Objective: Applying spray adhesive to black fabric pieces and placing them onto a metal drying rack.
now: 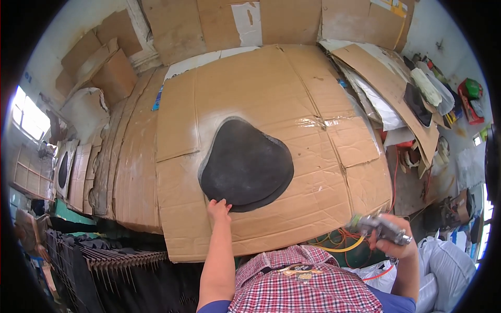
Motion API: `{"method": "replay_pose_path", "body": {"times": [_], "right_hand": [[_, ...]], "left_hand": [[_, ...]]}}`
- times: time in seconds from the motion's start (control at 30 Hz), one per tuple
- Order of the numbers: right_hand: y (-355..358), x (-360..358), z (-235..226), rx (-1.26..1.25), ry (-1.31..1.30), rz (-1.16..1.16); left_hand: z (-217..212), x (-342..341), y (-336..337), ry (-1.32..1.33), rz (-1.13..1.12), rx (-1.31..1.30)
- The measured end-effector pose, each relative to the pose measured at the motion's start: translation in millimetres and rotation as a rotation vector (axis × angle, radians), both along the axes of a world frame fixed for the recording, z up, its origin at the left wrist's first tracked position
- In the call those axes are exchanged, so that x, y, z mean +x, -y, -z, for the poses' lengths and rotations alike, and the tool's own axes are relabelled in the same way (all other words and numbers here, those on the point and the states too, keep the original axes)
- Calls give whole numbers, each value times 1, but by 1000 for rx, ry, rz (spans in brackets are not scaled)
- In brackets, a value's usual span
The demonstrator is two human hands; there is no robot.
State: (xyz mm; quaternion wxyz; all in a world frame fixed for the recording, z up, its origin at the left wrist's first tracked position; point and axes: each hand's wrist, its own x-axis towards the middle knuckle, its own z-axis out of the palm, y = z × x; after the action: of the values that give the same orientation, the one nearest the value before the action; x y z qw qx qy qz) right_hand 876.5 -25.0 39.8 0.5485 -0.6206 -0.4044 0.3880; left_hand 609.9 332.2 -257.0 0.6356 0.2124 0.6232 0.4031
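Observation:
A stack of black, rounded-triangular flat pads (245, 161) lies on a brown cardboard sheet (250, 83) in front of me; a second pad edge shows along the lower right. My left hand (219, 209) is at the near left edge of the pads, its fingers closed on the rim. Off the near right edge of the cardboard, my right hand (392, 240) is wrapped round a metal spray gun (380, 228), its nozzle end toward the left. A yellow hose (344, 248) runs near the gun. Pale grey haze marks the cardboard around the pads' far left side.
Cardboard panels (289, 23) stand behind the table. Stacked cardboard (381, 83) and clutter lie at the right. Black pieces hang on a rack (125, 258) at lower left. White sacks (443, 261) sit at lower right, near orange hoses (360, 240). Another person (31, 232) is at the left edge.

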Motion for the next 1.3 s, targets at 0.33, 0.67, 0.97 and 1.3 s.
{"method": "replay_pose_path", "body": {"times": [0.33,0.67,0.97,1.3], "right_hand": [[-95,3,76,-63,-107,-157],[-303,-68,215,-270,-130,-323],[-337,-41,228,-427,-694,-236],[-326,-38,223,-428,-766,-296]], "left_hand": [[-98,29,-44,320,108,185],[-163,44,-90,609,12,210],[-248,27,-170,797,-73,415],[-412,-132,-123,833,16,741]]}}
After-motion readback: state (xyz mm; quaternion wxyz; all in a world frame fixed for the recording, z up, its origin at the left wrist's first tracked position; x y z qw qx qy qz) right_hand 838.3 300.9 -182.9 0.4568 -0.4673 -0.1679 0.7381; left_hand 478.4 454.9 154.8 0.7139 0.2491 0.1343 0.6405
